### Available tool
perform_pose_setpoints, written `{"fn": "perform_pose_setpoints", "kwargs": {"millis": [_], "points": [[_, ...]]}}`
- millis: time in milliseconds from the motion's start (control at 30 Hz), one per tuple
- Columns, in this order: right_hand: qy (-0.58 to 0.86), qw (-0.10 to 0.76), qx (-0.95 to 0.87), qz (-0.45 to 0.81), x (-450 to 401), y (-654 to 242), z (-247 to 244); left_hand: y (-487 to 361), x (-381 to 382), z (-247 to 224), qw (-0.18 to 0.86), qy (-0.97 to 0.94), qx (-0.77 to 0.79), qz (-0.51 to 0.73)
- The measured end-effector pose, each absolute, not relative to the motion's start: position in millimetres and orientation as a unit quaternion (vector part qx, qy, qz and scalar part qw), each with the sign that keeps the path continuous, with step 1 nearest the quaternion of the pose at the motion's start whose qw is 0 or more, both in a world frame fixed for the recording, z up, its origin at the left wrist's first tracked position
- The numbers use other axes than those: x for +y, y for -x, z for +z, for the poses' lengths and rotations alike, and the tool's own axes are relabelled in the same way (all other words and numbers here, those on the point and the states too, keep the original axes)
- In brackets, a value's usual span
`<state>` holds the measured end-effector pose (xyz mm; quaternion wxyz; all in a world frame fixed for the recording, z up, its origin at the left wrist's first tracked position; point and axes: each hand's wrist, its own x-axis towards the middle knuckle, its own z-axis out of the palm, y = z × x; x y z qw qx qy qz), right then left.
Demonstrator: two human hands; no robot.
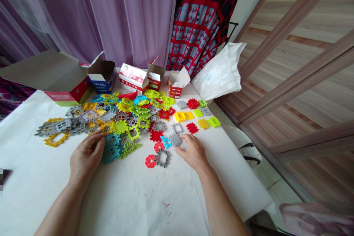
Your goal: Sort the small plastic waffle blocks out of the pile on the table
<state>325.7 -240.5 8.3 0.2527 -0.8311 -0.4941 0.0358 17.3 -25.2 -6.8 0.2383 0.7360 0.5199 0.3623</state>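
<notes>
While its fingertips are hidden at the near-left edge of the block pile (143,111), left hand (86,155): curled, grip undeterminable. Right hand (193,152), right of pile: pinching grey square tile (175,140). Bare table (132,199): nearer than pile. Dark object (5,175), far left of pile: cut off.

Behind your table (132,199) there hang purple curtains (110,14). Beside them you can see a red-checked cloth (199,25), and to the right of it stands a wooden wardrobe (298,55), with pale floor tiles (272,177) below.
</notes>
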Motion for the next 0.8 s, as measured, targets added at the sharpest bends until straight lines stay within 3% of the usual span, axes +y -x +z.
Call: {"fn": "perform_pose_setpoints", "kwargs": {"millis": [300, 567, 800], "points": [[0.842, 0.230, -0.488, 0.014, -239, -321, 8, -19, -26, -6, 0.241, -0.731, 0.522, 0.367], [0.825, 0.341, -0.449, 0.043, -240, -331, 2, -16, -24, -8, 0.236, -0.737, 0.526, 0.352], [0.820, 0.424, -0.384, -0.018, -224, -357, 11, -15, -23, -13, 0.224, -0.738, 0.524, 0.361]]}}
